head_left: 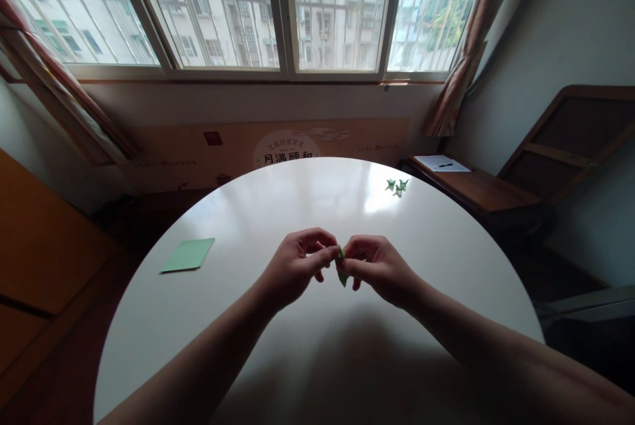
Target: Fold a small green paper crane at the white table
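A small piece of folded green paper (342,271) is pinched between my two hands, above the middle of the white table. My left hand (303,260) grips its left side with thumb and fingertips. From the right, my right hand (371,258) pinches the same paper, its thumb in front. The fingers hide part of the folds. A stack of square green paper sheets (188,255) lies at the table's left. Toward the far right edge sit several small folded green paper shapes (397,187), close together.
The round white table (238,207) has a curved edge. Beyond it are a long printed cardboard box (357,141) and a barred window. A wooden chair (501,190) at the right holds a white sheet (436,163) with a pen (446,165).
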Demonstrator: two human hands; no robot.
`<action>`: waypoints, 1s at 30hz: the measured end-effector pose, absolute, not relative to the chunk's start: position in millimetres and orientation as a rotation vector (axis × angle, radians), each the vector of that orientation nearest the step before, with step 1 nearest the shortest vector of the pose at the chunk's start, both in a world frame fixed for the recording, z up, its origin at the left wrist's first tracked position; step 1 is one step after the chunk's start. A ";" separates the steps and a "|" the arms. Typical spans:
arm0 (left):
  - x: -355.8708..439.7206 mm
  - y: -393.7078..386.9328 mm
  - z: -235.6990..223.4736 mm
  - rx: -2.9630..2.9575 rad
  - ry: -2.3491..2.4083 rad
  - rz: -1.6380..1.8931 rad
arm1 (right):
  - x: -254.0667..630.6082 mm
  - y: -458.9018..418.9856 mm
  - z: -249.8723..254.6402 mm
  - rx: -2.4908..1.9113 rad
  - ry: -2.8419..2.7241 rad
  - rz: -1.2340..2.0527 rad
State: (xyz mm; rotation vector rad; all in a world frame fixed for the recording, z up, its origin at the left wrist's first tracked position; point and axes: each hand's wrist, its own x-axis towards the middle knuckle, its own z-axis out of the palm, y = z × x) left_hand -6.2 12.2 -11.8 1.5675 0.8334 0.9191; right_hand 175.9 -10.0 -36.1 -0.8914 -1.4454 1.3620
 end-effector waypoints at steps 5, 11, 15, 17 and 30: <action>-7.0 13.8 -11.8 1.593 0.904 0.974 | 177.1 -8.9 -34.7 -0.929 -1.421 1.309; -7.4 12.5 -13.4 1.854 0.977 1.099 | 177.8 -5.9 -35.4 -0.969 -1.356 1.263; -8.5 10.5 -14.8 1.968 0.965 1.130 | 177.9 -4.7 -35.6 -0.957 -1.328 1.304; -10.0 11.0 -15.5 1.979 0.973 1.139 | 178.2 -4.7 -35.0 -0.933 -1.321 1.324; -9.0 11.7 -14.2 1.855 0.991 1.107 | 177.6 -1.6 -41.2 -0.865 -1.369 1.264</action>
